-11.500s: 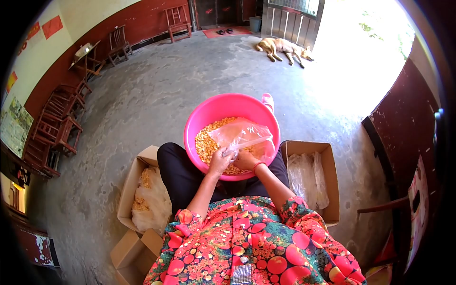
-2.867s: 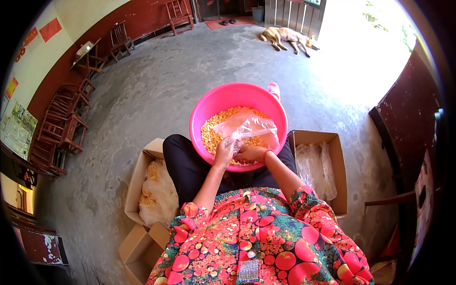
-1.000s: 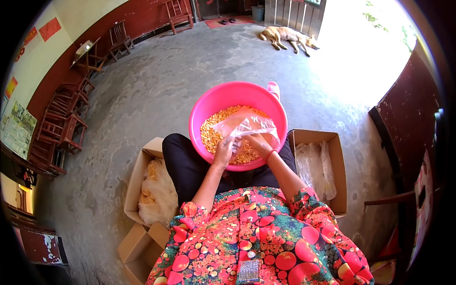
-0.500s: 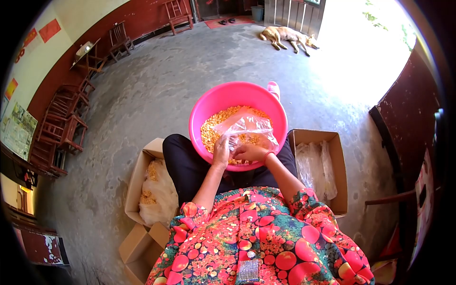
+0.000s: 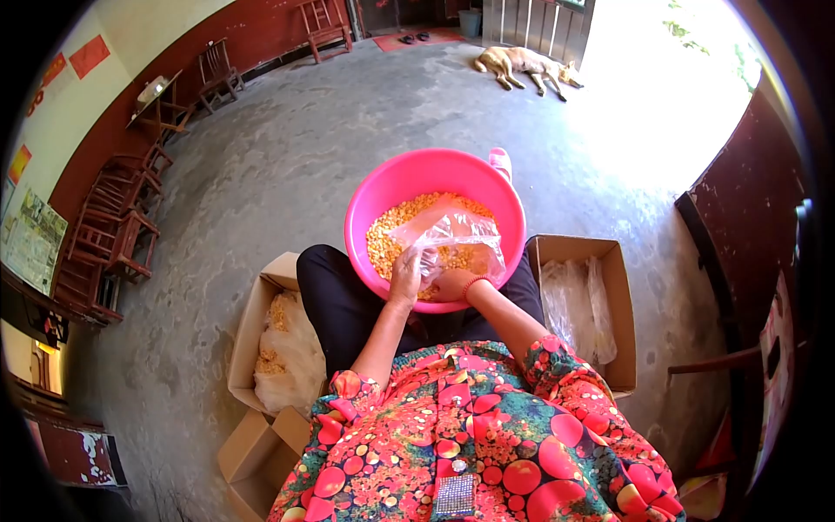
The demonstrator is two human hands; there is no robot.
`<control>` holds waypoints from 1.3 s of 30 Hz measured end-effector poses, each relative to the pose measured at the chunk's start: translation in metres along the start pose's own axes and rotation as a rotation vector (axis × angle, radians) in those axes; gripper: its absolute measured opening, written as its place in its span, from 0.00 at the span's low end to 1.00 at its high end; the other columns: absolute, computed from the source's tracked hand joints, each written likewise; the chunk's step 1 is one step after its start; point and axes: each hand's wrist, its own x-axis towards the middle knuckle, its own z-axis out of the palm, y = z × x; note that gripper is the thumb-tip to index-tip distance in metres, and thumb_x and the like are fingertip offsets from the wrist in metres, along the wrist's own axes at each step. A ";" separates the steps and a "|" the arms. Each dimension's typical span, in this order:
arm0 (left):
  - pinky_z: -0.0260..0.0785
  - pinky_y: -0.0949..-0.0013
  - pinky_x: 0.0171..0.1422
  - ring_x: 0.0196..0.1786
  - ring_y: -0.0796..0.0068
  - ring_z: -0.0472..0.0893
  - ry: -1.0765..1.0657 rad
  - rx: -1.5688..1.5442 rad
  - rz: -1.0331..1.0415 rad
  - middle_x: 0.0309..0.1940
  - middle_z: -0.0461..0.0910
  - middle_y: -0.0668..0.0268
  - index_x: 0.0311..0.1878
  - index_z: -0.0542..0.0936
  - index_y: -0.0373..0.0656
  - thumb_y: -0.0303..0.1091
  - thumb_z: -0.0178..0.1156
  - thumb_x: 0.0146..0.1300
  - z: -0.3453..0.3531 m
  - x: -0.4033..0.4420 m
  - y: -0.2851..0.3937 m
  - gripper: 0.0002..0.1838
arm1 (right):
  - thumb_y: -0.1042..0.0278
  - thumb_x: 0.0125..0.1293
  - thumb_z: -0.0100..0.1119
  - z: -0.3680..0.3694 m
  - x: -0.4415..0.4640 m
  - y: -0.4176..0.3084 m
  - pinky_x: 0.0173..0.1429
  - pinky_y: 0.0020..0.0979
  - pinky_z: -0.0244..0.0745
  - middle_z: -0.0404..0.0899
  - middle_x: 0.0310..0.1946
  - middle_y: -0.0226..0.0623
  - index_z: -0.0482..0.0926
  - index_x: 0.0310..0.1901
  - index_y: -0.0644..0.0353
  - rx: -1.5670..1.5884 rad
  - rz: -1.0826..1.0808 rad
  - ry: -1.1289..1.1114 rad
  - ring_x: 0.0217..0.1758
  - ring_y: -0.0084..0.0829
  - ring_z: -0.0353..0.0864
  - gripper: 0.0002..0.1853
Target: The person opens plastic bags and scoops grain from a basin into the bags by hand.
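Observation:
A pink basin (image 5: 374,191) rests between my legs and holds loose yellow-orange kernels (image 5: 383,244). Over the kernels lies a clear plastic bag (image 5: 452,233). My left hand (image 5: 405,277) is closed on the near left edge of this bag. At the bag's near side, inside the basin, is my right hand (image 5: 452,284), with a red band at the wrist. Its fingers are partly hidden by the plastic and the other hand, so what they hold cannot be made out.
A cardboard box (image 5: 248,348) with filled bags stands at my left, above another open box (image 5: 252,444). At my right a box (image 5: 624,322) holds clear plastic bags. A dog (image 5: 522,65) lies near the doorway. Wooden chairs (image 5: 130,239) line the left wall.
My right hand has turned and moved slightly inward towards my left hand, its fingers now less visible. The bag's near right part has shifted a little. My left hand keeps its hold.

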 end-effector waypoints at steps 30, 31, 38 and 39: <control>0.64 0.80 0.24 0.22 0.82 0.72 -0.021 0.023 0.085 0.22 0.74 0.67 0.33 0.74 0.37 0.36 0.44 0.61 -0.005 0.006 -0.010 0.13 | 0.63 0.47 0.52 -0.020 -0.016 -0.002 0.28 0.30 0.69 0.76 0.21 0.37 0.78 0.26 0.61 0.553 0.033 0.012 0.22 0.30 0.75 0.11; 0.63 0.80 0.23 0.21 0.82 0.72 -0.016 0.027 0.090 0.22 0.74 0.67 0.33 0.74 0.37 0.36 0.44 0.62 -0.004 0.006 -0.010 0.13 | 0.62 0.49 0.51 -0.021 -0.015 -0.002 0.27 0.30 0.69 0.76 0.21 0.37 0.78 0.27 0.61 0.647 0.066 -0.008 0.22 0.30 0.75 0.11; 0.63 0.81 0.23 0.22 0.82 0.72 -0.008 0.068 0.092 0.23 0.74 0.67 0.33 0.74 0.38 0.36 0.43 0.62 -0.007 0.008 -0.013 0.13 | 0.59 0.52 0.49 -0.022 -0.015 -0.001 0.23 0.27 0.68 0.76 0.20 0.36 0.77 0.32 0.61 0.596 -0.003 0.080 0.21 0.24 0.73 0.14; 0.63 0.81 0.23 0.22 0.82 0.72 -0.008 0.068 0.091 0.23 0.74 0.67 0.33 0.74 0.38 0.36 0.43 0.62 -0.006 0.007 -0.012 0.13 | 0.61 0.54 0.48 -0.023 -0.017 -0.003 0.21 0.25 0.63 0.71 0.18 0.32 0.75 0.32 0.62 0.661 0.047 0.062 0.18 0.21 0.68 0.13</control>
